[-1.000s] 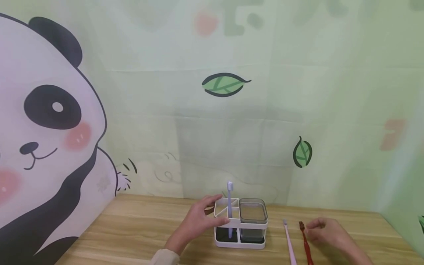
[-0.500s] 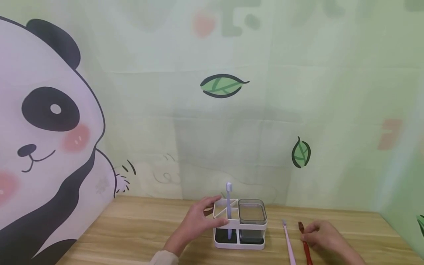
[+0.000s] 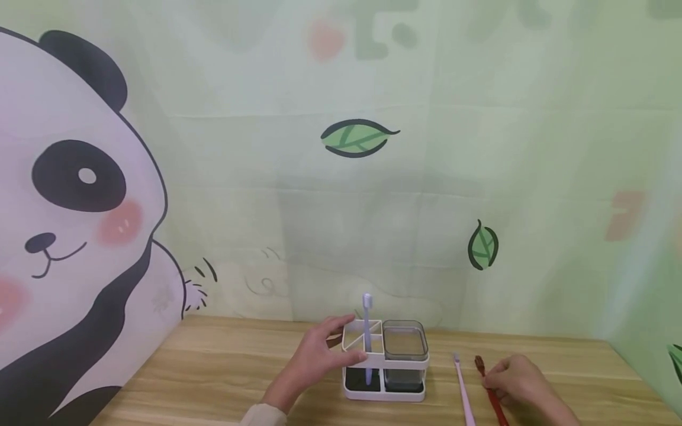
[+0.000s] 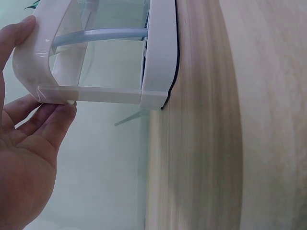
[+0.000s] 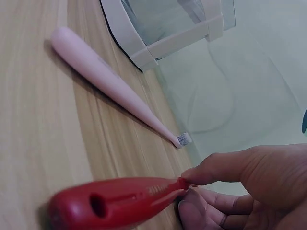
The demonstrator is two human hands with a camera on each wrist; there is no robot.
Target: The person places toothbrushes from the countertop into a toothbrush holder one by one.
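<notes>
A white toothbrush holder (image 3: pixel 385 395) stands on the table, with a bluish-purple toothbrush (image 3: pixel 367 331) upright in its divided left side and a clear grey cup (image 3: pixel 405 349) in its right side. My left hand (image 3: pixel 322 349) holds the holder's upper rim from the left, thumb in front and fingers at the side and back, as the left wrist view also shows. At the right, my right hand (image 3: pixel 518 381) pinches a red toothbrush (image 5: pixel 120 199) between thumb and fingers near its neck. Beside it lies a pink toothbrush (image 3: pixel 465 390), apart from the hand.
The wooden table (image 3: pixel 213 367) ends at a green cloth backdrop (image 3: pixel 240 177) printed with a panda (image 3: pixel 80 118) and leaves. The pink toothbrush lies between the holder and my right hand.
My right hand has moved left onto the red toothbrush and taken hold of it. The brush has turned, its head shifting slightly left. My left hand keeps its place on the holder.
</notes>
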